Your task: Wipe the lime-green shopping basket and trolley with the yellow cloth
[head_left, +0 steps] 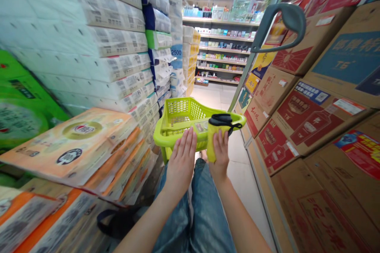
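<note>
A lime-green shopping basket (169,139) with perforated walls stands in front of my knees. My left hand (182,158) lies flat at its near rim, fingers stretched out and side by side, holding nothing. In my right hand (221,156) is a yellow pouch (211,142) with a black gathered top and a black cord. The pouch is upright at the basket's near right side, and my fingers wrap its front. A clear panel on the rim, between the hands, shows small pictures or print too blurred to read.
Tall stacks of wrapped tissue packs (127,39) and orange cartons (89,142) close in on the left. Cardboard boxes (297,122) line the right. A grey loop handle (299,25) juts in at upper right, beside a slanting pole (246,73). Stocked shelves (222,49) stand at the back.
</note>
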Motion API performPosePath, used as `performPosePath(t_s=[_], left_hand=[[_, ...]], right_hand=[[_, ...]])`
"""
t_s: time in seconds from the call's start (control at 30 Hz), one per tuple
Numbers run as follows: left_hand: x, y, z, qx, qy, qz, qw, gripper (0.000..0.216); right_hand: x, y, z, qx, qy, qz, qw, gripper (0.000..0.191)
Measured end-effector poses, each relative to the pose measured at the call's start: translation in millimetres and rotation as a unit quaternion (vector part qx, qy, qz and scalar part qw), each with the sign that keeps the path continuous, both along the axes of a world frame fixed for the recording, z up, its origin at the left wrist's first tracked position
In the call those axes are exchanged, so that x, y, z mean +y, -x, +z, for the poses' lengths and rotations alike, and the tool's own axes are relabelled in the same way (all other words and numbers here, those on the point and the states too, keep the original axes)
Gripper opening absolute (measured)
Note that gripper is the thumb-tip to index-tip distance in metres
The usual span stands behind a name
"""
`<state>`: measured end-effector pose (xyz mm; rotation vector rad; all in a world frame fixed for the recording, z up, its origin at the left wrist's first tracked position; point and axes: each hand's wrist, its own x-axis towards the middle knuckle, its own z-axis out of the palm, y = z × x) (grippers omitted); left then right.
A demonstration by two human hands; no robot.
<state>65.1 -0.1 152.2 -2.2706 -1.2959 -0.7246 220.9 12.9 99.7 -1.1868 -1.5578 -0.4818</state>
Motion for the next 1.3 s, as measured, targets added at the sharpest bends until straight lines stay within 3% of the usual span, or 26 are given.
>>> performPosePath(t_s=[0.1, 0.17, 0.33, 0.47, 0.6, 0.73, 0.87, 0.97, 1.1, 1.2, 1.3], left_hand=[[1, 1, -0.4, 0.006, -0.013, 0.001, 1.000, 0.067], [1, 2, 0.2, 0.011, -0.009, -0.002, 1.000, 0.067], [1, 1, 2.0, 0.001, 0.001, -0.010, 1.000, 0.071], [0, 0, 0.8, 0.001, 0.005, -0.004, 1.000, 0.071], [1, 2, -0.7, 0.012, -0.002, 0.000, 1.000, 0.068], [1, 3, 0.9, 0.017, 0.001, -0.005, 1.000, 0.068], [0, 1, 2.4, 0.008, 0.001, -0.005, 1.000, 0.071], [0, 1, 1.3, 0.012, 0.005, 0.004, 1.000, 0.071], [1, 2, -0.2, 0.028, 0.006, 0.012, 1.000, 0.070], [1, 2, 1.0, 0.028, 0.011, 0.008, 1.000, 0.071], [0, 1, 2.4, 0.022, 0.015, 0.004, 1.000, 0.073]], right_hand=[[-8, 15, -7.7, -0.080, 0.013, 0.041, 0.996, 0.059], [-6, 3, -10.5, -0.108, 0.002, 0.035, 0.994, 0.058], [8, -42, -3.1, -0.023, -0.043, -0.031, 0.998, 0.056], [4, -10, 0.7, 0.092, -0.014, -0.044, 0.995, 0.057], [-8, 25, -3.9, -0.035, 0.004, 0.035, 0.999, 0.061], [-5, -4, 1.4, -0.097, 0.001, 0.025, 0.995, 0.062], [5, -38, 11.9, 0.029, -0.014, -0.052, 0.998, 0.058], [3, -22, 11.1, 0.058, -0.011, -0.048, 0.997, 0.057], [-4, 8, 0.5, -0.079, 0.003, 0.020, 0.997, 0.060], [0, -5, -5.5, -0.123, -0.026, 0.007, 0.992, 0.060], [8, -31, -5.8, -0.073, -0.045, -0.035, 0.996, 0.060]])
